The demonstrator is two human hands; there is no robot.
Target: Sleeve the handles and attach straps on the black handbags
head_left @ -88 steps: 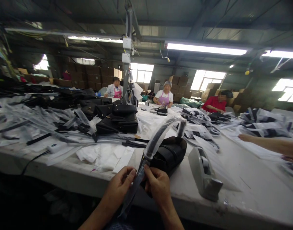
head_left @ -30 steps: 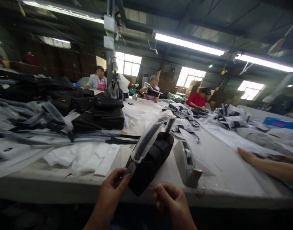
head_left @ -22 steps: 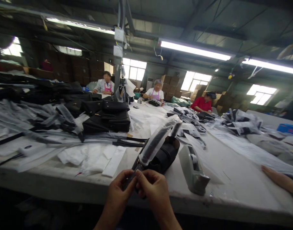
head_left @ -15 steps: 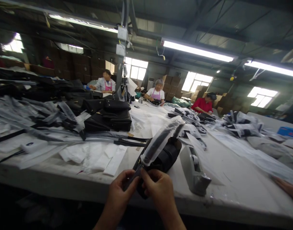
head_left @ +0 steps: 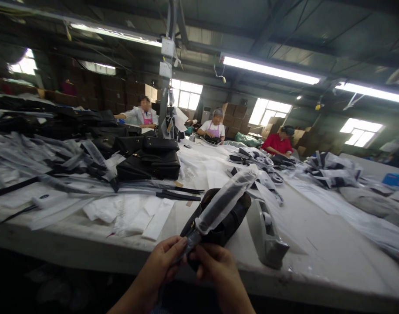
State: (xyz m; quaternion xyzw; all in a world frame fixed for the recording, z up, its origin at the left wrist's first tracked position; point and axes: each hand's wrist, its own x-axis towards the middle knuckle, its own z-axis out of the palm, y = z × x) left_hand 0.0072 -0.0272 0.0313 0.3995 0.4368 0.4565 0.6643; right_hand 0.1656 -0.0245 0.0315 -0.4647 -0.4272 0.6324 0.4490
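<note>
Between both hands, head view: left hand (head_left: 168,257) pinches plastic-wrapped bag handle (head_left: 227,200); right hand (head_left: 215,266), fingers curled together, beside it, grip obscured. Black handbag (head_left: 230,222) just beyond the hands; tape dispenser (head_left: 267,235) right.

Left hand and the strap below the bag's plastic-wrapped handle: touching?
Touching. The head view shows the left hand pinching the strap between thumb and fingers, just below the wrapped handle.
</note>
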